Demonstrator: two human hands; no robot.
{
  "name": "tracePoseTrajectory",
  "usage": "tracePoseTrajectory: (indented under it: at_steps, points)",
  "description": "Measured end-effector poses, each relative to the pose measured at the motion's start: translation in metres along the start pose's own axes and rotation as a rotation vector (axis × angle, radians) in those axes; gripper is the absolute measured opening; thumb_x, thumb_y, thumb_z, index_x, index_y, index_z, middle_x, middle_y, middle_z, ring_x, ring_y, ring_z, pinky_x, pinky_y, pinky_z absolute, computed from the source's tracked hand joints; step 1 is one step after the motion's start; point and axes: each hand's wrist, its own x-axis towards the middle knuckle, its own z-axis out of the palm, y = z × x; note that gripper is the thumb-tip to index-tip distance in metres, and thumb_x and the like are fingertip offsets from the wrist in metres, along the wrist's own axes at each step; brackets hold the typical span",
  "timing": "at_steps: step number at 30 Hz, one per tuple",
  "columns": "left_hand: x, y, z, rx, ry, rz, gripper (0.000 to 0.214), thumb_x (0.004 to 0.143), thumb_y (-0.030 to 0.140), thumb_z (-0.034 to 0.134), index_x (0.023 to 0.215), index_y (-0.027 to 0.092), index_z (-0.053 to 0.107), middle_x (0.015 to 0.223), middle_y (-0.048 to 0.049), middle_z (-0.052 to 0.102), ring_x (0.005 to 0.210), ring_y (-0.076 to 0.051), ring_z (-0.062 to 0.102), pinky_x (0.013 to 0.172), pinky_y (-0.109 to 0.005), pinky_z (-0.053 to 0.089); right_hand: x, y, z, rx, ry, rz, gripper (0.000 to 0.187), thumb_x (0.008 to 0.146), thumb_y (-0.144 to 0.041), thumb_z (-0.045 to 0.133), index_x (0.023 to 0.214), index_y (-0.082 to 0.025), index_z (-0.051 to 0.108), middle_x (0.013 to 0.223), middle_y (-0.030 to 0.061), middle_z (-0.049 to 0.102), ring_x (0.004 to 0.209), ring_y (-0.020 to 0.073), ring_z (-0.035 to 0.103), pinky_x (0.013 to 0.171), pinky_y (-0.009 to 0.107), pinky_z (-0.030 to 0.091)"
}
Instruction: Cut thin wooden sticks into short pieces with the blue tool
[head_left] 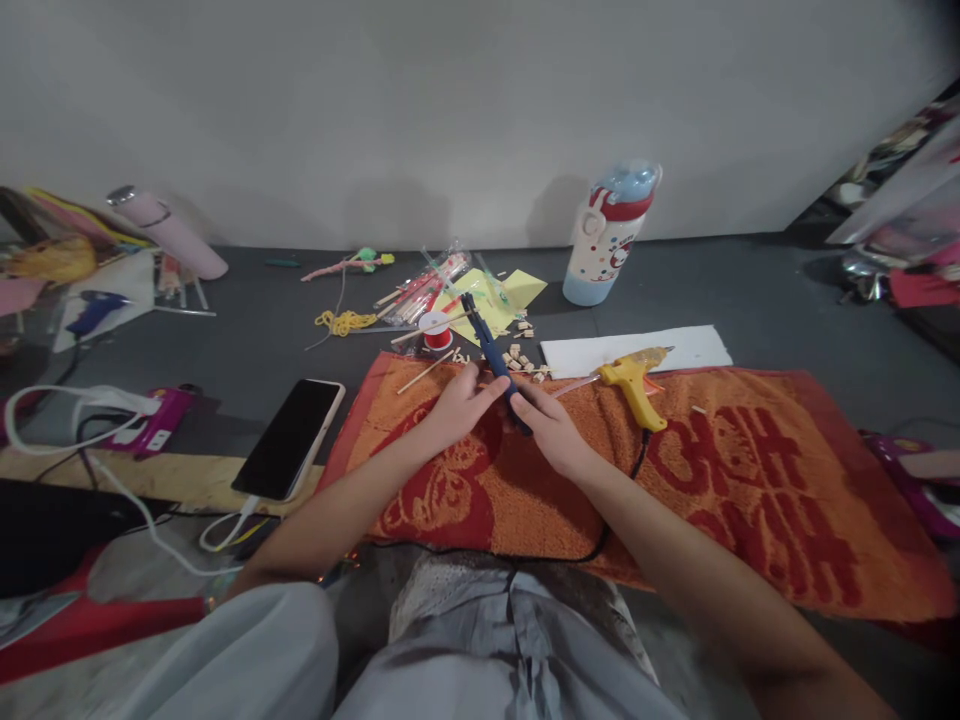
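Observation:
Both of my hands meet over the orange and red towel (720, 480). My right hand (551, 428) is closed round the dark blue handles of a pair of pliers (487, 345) that point away from me. My left hand (457, 405) pinches something small at the pliers' side; I cannot make out what it is. A red spool (437, 333) and thin wooden sticks (424, 373) lie just beyond the left hand. Small wooden bits (525, 362) are scattered by the pliers' tip.
A yellow glue gun (636, 385) lies on the towel to the right, its black cord running back toward me. White paper (675, 347), a drink bottle (609, 235), yellow paper, a phone (289, 438) on charge, a pink tumbler (172, 235) and cables lie around.

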Motion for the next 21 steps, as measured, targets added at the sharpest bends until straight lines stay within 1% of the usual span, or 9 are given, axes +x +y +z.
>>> tracePoseTrajectory:
  at_steps: [2,3,5,7,8,10,13,16,21]
  points:
    - [-0.002,0.006,-0.009,0.193,0.051,0.014,0.036,0.092,0.048,0.043,0.103,0.016,0.055,0.092,-0.008,0.066,0.082,-0.019,0.063,0.077,-0.035,0.05,0.0,-0.004,-0.001,0.025,0.007,-0.007,0.052,0.077,-0.064,0.059,0.1,-0.018,0.057,0.067,-0.0021,0.051,0.058,0.0126,0.047,0.055,0.028,0.041]
    - [-0.002,0.009,-0.015,0.296,0.114,0.048,0.035,0.093,0.046,0.042,0.106,0.016,0.055,0.091,-0.0077,0.065,0.08,-0.019,0.062,0.076,-0.034,0.05,-0.001,-0.006,-0.002,0.03,0.005,-0.01,0.05,0.077,-0.064,0.059,0.096,-0.018,0.057,0.066,-0.0023,0.051,0.057,0.0124,0.046,0.055,0.027,0.04]
    - [-0.001,0.015,-0.028,0.542,0.259,0.178,0.029,0.093,0.037,0.042,0.107,0.016,0.056,0.1,-0.0115,0.063,0.094,-0.021,0.06,0.086,-0.036,0.048,-0.001,-0.008,-0.003,0.025,-0.006,-0.01,0.048,0.077,-0.064,0.059,0.092,-0.018,0.056,0.065,-0.0027,0.051,0.056,0.0121,0.046,0.055,0.027,0.04]
    - [0.002,0.018,-0.041,0.758,0.351,0.266,0.029,0.094,0.031,0.039,0.11,0.016,0.057,0.112,-0.015,0.06,0.112,-0.024,0.054,0.101,-0.04,0.04,-0.002,-0.009,-0.003,0.006,-0.027,-0.006,0.047,0.078,-0.064,0.058,0.09,-0.019,0.055,0.065,-0.0026,0.051,0.056,0.0121,0.047,0.056,0.027,0.04]
    - [0.005,0.018,-0.047,0.833,0.379,0.278,0.032,0.095,0.03,0.037,0.115,0.015,0.056,0.117,-0.0157,0.059,0.117,-0.025,0.051,0.104,-0.041,0.037,-0.003,-0.009,-0.003,-0.005,-0.042,-0.003,0.047,0.078,-0.064,0.058,0.089,-0.019,0.055,0.066,-0.0022,0.052,0.057,0.0121,0.048,0.056,0.027,0.04]
    - [0.009,0.016,-0.057,0.939,0.356,0.276,0.036,0.095,0.029,0.034,0.121,0.015,0.056,0.12,-0.0155,0.06,0.118,-0.026,0.051,0.104,-0.041,0.036,-0.004,-0.009,-0.003,-0.021,-0.076,0.008,0.046,0.078,-0.064,0.057,0.087,-0.019,0.055,0.068,-0.0013,0.053,0.059,0.0124,0.05,0.057,0.027,0.041]
    - [0.012,0.01,-0.064,1.019,0.293,0.199,0.038,0.096,0.025,0.031,0.121,0.014,0.057,0.109,-0.0141,0.066,0.108,-0.025,0.057,0.095,-0.037,0.042,-0.006,-0.009,-0.002,-0.024,-0.11,0.028,0.047,0.077,-0.065,0.058,0.085,-0.019,0.055,0.069,-0.0007,0.054,0.058,0.0123,0.051,0.057,0.027,0.042]
    - [0.012,0.005,-0.065,1.002,0.269,0.133,0.036,0.094,0.02,0.032,0.116,0.016,0.06,0.105,-0.0118,0.068,0.103,-0.022,0.061,0.088,-0.032,0.045,-0.007,-0.009,-0.001,-0.026,-0.118,0.029,0.046,0.077,-0.065,0.058,0.083,-0.019,0.055,0.067,-0.0014,0.053,0.056,0.012,0.05,0.055,0.027,0.04]
    - [0.01,-0.003,-0.064,0.874,0.328,0.166,0.034,0.095,0.025,0.032,0.111,0.019,0.062,0.11,-0.0089,0.068,0.107,-0.019,0.061,0.088,-0.029,0.046,-0.008,-0.01,0.0,0.017,-0.155,0.028,0.045,0.076,-0.064,0.059,0.079,-0.019,0.055,0.065,-0.002,0.053,0.052,0.0109,0.047,0.052,0.026,0.036]
